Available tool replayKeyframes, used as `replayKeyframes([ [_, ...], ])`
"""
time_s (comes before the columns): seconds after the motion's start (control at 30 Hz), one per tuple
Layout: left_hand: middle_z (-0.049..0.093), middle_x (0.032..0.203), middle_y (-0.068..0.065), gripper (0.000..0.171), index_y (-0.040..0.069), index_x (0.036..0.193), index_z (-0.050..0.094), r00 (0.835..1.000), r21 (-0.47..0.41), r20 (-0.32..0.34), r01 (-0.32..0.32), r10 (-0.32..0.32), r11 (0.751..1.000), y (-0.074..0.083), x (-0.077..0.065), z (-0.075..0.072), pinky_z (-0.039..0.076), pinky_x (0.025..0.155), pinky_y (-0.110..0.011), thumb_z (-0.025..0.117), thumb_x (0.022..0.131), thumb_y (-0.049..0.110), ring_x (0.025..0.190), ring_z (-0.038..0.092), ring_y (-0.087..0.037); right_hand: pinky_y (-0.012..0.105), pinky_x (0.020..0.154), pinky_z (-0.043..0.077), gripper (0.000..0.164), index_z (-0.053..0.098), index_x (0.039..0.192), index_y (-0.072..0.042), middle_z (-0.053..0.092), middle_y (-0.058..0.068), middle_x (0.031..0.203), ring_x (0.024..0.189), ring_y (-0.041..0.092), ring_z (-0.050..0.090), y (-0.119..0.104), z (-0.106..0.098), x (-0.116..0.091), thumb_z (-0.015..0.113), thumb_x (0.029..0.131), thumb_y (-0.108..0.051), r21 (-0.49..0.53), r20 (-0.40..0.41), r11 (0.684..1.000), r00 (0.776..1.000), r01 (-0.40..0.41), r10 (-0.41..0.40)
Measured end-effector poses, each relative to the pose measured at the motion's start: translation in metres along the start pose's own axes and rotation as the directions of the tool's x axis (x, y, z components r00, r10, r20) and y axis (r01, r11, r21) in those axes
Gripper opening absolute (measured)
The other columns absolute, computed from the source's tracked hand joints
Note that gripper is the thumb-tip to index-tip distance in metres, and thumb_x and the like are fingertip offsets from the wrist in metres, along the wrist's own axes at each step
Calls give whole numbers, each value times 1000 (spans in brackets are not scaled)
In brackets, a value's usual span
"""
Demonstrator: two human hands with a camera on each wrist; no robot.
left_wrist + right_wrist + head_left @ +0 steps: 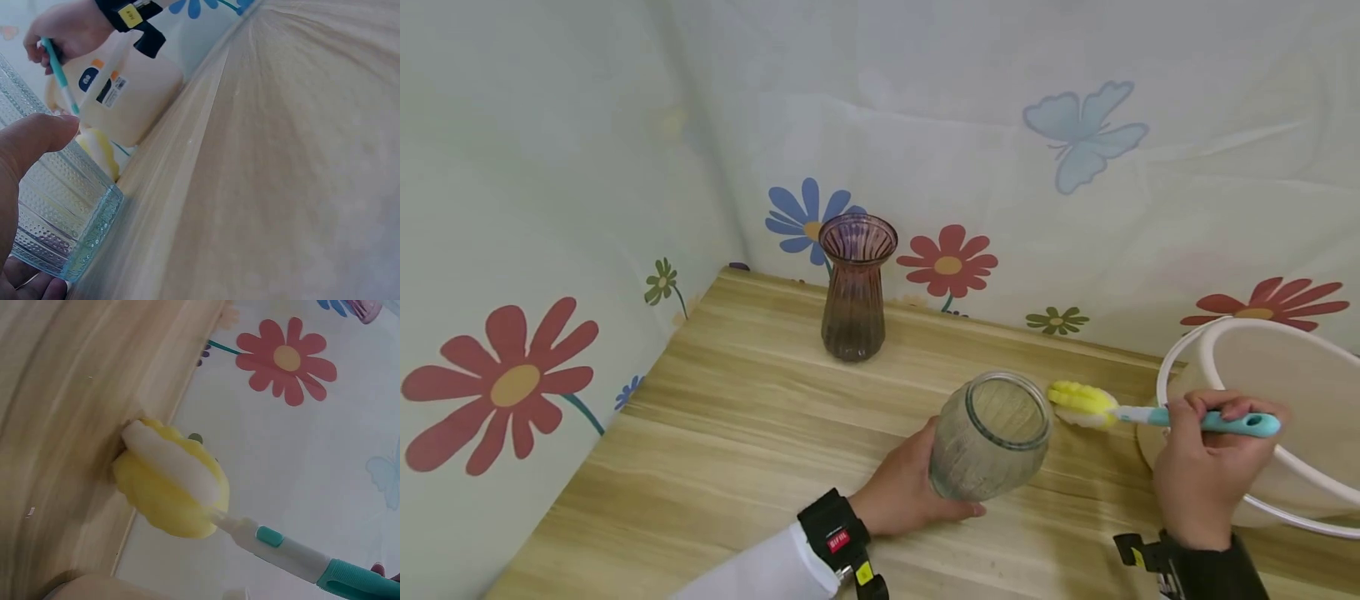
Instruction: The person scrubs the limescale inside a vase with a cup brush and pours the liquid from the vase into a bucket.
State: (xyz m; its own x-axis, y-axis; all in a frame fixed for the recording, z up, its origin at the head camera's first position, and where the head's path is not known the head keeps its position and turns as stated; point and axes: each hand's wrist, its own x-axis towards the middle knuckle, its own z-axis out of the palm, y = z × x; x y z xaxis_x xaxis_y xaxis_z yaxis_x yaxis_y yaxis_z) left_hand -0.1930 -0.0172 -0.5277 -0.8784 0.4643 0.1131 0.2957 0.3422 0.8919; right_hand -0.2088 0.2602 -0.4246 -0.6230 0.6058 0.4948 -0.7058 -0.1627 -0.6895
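Note:
A clear ribbed glass vase [988,437] with a round body and open mouth is gripped from the left by my left hand [910,483]. It tilts slightly above or on the wooden table; whether its base touches cannot be told. In the left wrist view the thumb lies across the glass [62,206]. My right hand [1213,467] holds a bottle brush by its teal and white handle [1217,422]. The yellow and white sponge head [1082,404] points left, just right of the vase and apart from it. The right wrist view shows the sponge head [172,478] close up.
A purple fluted glass vase [853,292] stands upright at the back of the wooden table [737,400]. At the right is a white bucket [1292,367] with a rim and handle, partly behind my right hand. A flower-printed cloth [887,125] hangs along the table's back and left edges.

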Motion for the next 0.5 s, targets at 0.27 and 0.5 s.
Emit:
replayKeyframes([
  [0.27, 54, 146, 12, 103, 46, 155, 28, 1000, -4, -5, -2, 1, 1000, 0, -1, -3, 46, 112, -38, 93, 75, 47, 133, 54, -10, 24, 81, 51, 42, 31, 95, -6, 46, 13, 89, 81, 22, 46, -3, -9, -28, 40, 82, 33, 37, 160, 999, 987, 11, -17],
  [0.5, 55, 146, 12, 103, 46, 155, 30, 1000, 4, -19, 6, -6, 1000, 1, 0, -1, 47, 111, -37, 94, 74, 47, 132, 55, -10, 28, 97, 51, 42, 34, 96, -1, 57, 13, 91, 89, 24, 55, -5, -16, -44, 39, 81, 39, 77, 247, 995, 965, 71, -88],
])
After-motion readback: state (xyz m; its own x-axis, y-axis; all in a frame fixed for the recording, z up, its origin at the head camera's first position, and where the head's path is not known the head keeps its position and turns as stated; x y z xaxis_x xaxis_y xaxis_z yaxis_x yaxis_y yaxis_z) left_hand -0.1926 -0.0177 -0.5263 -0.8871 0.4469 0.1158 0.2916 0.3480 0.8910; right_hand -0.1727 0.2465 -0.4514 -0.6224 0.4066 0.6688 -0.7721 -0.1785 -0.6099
